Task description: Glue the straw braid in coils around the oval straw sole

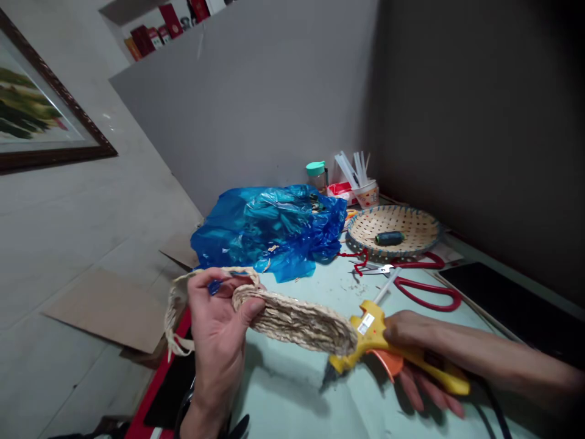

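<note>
In the middle of the view, my left hand (214, 329) is closed on one end of a long flat oval of coiled straw braid (297, 320), thumb on top. A loose length of the braid passes over my fingers and hangs at the left. My right hand (415, 347) is around a yellow hot glue gun (372, 329) with an orange trigger and a clear glue stick in its back. Its dark nozzle points down and left, close to the tabletop. The coil's right end overlaps the gun's body in view; I cannot tell whether they touch.
Behind my hands lies a blue plastic bag (265, 225). To its right are a woven basket (415, 228) with a dark thread spool (389, 238), red-handled scissors (427, 283), a cup of glue sticks (367, 195) and a green-lidded jar (316, 175). A dark flat tablet-like object (507, 311) sits far right.
</note>
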A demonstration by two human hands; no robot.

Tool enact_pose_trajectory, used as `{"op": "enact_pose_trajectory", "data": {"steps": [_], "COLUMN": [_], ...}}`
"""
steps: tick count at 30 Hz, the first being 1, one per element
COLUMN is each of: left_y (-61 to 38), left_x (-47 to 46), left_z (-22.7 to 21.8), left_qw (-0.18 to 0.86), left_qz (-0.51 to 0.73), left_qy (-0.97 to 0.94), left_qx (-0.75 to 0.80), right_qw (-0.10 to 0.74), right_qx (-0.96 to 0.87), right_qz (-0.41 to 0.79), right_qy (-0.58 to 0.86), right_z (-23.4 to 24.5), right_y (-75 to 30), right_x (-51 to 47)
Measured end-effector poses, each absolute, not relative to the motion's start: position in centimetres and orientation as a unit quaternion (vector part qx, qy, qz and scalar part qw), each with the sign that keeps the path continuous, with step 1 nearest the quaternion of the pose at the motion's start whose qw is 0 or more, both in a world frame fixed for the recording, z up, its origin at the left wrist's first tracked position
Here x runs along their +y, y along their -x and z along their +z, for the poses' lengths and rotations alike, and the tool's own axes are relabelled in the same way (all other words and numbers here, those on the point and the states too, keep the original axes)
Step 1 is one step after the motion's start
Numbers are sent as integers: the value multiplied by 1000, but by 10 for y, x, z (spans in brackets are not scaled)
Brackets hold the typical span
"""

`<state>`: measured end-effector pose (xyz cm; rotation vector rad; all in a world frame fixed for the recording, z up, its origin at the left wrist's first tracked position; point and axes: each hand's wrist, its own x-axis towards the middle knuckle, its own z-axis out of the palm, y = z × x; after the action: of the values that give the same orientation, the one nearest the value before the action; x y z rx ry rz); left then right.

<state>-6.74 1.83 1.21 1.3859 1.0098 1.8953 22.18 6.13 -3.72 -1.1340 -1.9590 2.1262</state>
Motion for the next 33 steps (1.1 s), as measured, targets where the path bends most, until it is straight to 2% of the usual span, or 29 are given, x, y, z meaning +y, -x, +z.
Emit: {"op": "enact_pose_trajectory", "data": {"steps": [3, 7, 9, 11, 13, 16, 18, 25, 33], "left_y": [66, 56, 48, 40, 34, 28, 26, 30, 28], "left_x": [17, 13, 10, 8, 6, 6, 7, 6, 12], "left_z": [8, 3, 2, 1, -1, -4, -6, -11, -16], "left_qw": [357, 417, 460, 496, 517, 551, 559, 532, 544], "left_qz": [669, 628, 600, 579, 564, 522, 504, 474, 489], "left_qy": [-513, -508, -502, -489, -479, -490, -501, -533, -498], "left_qx": [403, 418, 419, 424, 431, 429, 427, 456, 466], "right_qw": [-4, 24, 56, 147, 229, 260, 278, 357, 371], "right_qx": [-686, -768, -789, -780, -696, -604, -567, -529, -621], "right_qz": [599, 435, 395, 430, 599, 716, 744, 742, 639], "right_qy": [414, 470, 468, 430, 322, 234, 219, 203, 263], "right_z": [-26, -9, -2, 3, 5, 4, 3, 8, -5], "right_y": [-222, -230, -230, -223, -210, -188, -178, -192, -208], "right_x": [54, 51, 55, 63, 71, 79, 79, 64, 51]}}
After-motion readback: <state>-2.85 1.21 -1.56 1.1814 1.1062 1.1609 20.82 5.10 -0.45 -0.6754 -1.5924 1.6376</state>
